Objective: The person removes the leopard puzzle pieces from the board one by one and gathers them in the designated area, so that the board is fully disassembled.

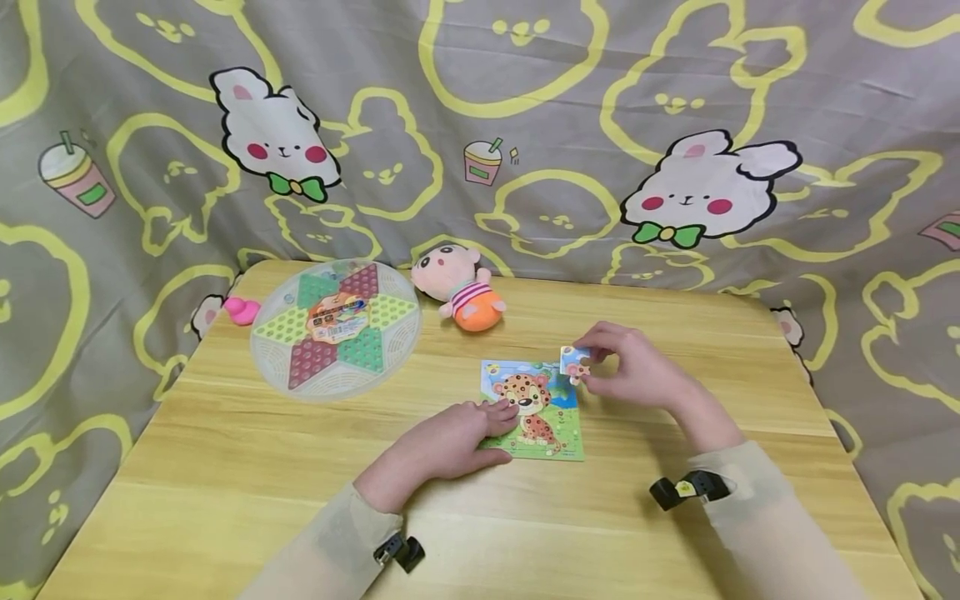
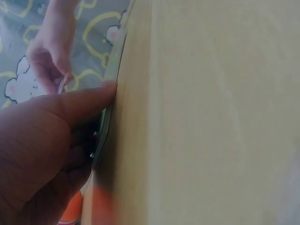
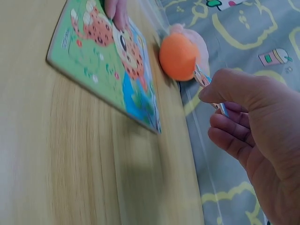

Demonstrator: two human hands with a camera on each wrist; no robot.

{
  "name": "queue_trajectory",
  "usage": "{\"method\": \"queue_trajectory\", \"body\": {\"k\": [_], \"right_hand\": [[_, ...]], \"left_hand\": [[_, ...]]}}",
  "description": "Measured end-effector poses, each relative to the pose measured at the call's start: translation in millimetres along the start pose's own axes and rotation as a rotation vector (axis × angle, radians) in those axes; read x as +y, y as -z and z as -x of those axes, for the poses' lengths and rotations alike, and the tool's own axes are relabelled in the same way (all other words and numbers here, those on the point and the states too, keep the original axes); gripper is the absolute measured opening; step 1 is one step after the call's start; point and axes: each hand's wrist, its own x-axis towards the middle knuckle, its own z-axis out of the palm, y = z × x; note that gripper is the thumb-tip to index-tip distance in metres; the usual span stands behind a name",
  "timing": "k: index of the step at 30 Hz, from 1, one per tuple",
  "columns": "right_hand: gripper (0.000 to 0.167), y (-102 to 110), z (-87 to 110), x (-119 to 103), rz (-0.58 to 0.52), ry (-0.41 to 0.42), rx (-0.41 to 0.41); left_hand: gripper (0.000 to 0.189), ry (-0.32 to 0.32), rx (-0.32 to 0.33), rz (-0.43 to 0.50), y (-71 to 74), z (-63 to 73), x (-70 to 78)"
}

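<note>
A square jigsaw puzzle (image 1: 558, 425) with a spotted leopard cub lies on the wooden table. My left hand (image 1: 453, 437) rests on its left side, fingers over the picture and thumb by the near-left edge. Between thumb and fingertips, my right hand (image 1: 637, 367) pinches a small puzzle piece (image 1: 572, 360) printed with blue sky and part of an animal. That piece is above the puzzle's upper right corner; in the right wrist view the held piece (image 3: 201, 78) is raised off the table. The thumb hides part of it there.
Left of the puzzle lies a round Chinese checkers board (image 1: 390, 358) with a coloured star. A plush doll (image 1: 476, 308) in orange pants lies behind the puzzle. At the far left is a pink toy (image 1: 242, 311). A patterned curtain (image 1: 555, 125) hangs behind the table (image 1: 300, 467).
</note>
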Motion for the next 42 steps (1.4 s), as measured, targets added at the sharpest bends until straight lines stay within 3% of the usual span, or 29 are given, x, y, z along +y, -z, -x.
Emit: {"method": "queue_trajectory", "body": {"k": [8,21,42], "right_hand": [[0.047,8,12.3,19,0.0,-0.04,0.021],[0.049,7,19.3,56,0.004,-0.159,-0.042],[0.043,1,17.4,68,0.026,-0.195,-0.06]], "left_hand": [[0.059,-0.003,-0.019,-0.005,1.6,2.7,-2.1],[0.059,-0.003,-0.016,0.019,2.1,4.3,-2.5],[0.06,-0.005,-0.02,0.006,1.6,0.0,-1.7]]}}
